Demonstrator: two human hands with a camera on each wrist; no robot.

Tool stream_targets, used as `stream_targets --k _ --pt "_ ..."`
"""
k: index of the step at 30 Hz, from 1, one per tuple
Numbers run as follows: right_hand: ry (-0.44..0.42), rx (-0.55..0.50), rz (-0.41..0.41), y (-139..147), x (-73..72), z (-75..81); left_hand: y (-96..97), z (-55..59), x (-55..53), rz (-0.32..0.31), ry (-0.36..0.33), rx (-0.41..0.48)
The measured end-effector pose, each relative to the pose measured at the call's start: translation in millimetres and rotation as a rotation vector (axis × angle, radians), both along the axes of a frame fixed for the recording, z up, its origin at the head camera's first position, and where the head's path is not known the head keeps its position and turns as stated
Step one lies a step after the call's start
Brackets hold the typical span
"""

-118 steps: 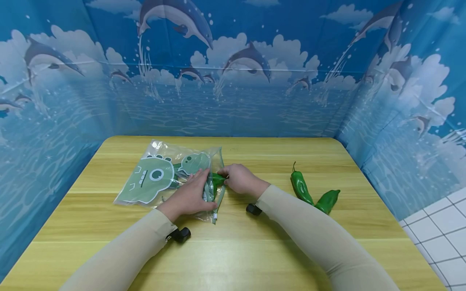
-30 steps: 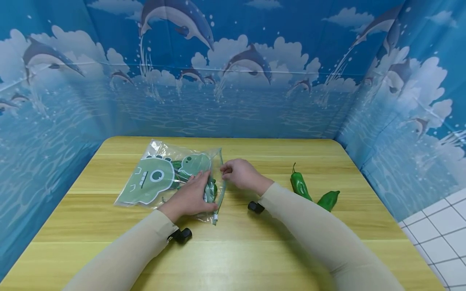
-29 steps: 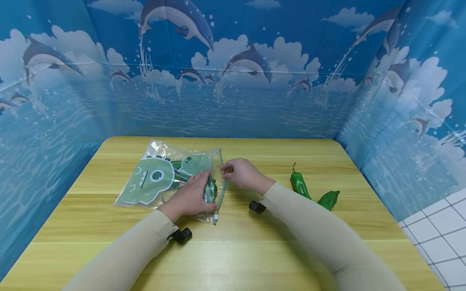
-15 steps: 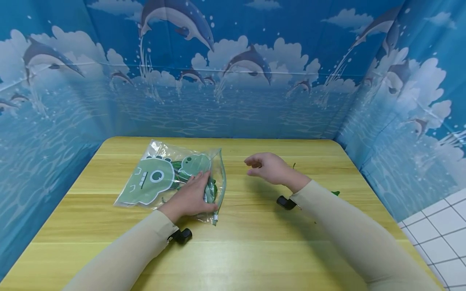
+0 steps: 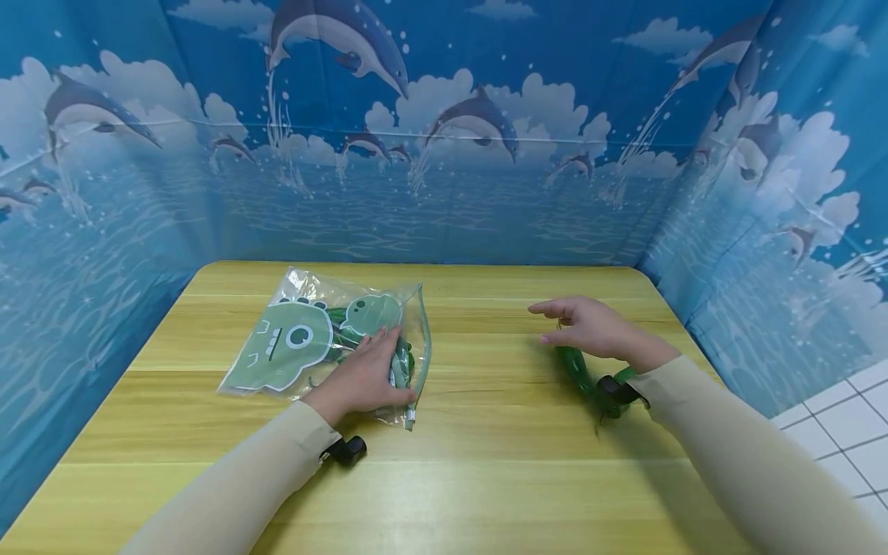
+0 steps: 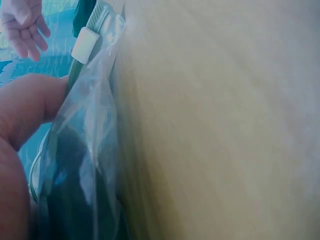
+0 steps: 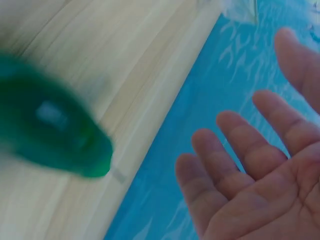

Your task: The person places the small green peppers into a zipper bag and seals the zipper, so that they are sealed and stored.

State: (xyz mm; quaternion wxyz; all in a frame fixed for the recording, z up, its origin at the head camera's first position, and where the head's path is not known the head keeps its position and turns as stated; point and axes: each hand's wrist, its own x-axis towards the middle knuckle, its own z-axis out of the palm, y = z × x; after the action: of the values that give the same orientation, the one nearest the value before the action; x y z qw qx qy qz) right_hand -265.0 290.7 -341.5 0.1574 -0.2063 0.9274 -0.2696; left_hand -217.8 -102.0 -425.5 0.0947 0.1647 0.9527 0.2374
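My left hand (image 5: pixel 364 375) lies flat with straight fingers on a clear zip bag (image 5: pixel 257 362) printed with green cartoon dinosaurs. Green peppers (image 5: pixel 410 359) show through the plastic near its mouth, which faces right. A white slider (image 6: pixel 85 45) sits at the end of the zip strip, close to the left thumb. Over the loose green peppers on the right, my right hand (image 5: pixel 598 329) hovers with its fingers spread and nothing in them. One long pepper (image 5: pixel 574 366) is below the palm; a second pepper (image 5: pixel 627 375) is partly hidden by the wrist camera. A glossy pepper (image 7: pixel 55 120) appears blurred in the right wrist view.
The wooden table (image 5: pixel 444 478) has rounded far corners. Behind it and at both sides hangs a blue curtain (image 5: pixel 444 208) with dolphins. White floor tiles (image 5: pixel 832 439) show beyond the right edge.
The right hand has left the bag's mouth and moved right to the loose peppers, its fingers spreading. The pepper it held earlier is now inside the bag. The left hand stays put.
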Motion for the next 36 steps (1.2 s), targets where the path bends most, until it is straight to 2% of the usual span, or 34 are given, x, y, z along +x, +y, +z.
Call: stream_targets --k 8,17,28,36 --pt "-0.081 0.013 0.038 45.7 8.0 -3.1 0.7 0.5 0.4 0.0 0.004 -0.008" --pt "-0.105 0.032 0.053 92.2 12.4 -15.7 0.9 0.0 -0.2 0.004 -0.006 -0.006" --pt "-0.123 0.069 0.022 123.8 15.0 -29.0 1.6 1.4 -0.1 -0.002 0.002 -0.003" --pt "-0.217 -0.007 0.003 136.1 13.7 -38.6 2.4 1.9 -0.6 -0.004 0.004 0.001"
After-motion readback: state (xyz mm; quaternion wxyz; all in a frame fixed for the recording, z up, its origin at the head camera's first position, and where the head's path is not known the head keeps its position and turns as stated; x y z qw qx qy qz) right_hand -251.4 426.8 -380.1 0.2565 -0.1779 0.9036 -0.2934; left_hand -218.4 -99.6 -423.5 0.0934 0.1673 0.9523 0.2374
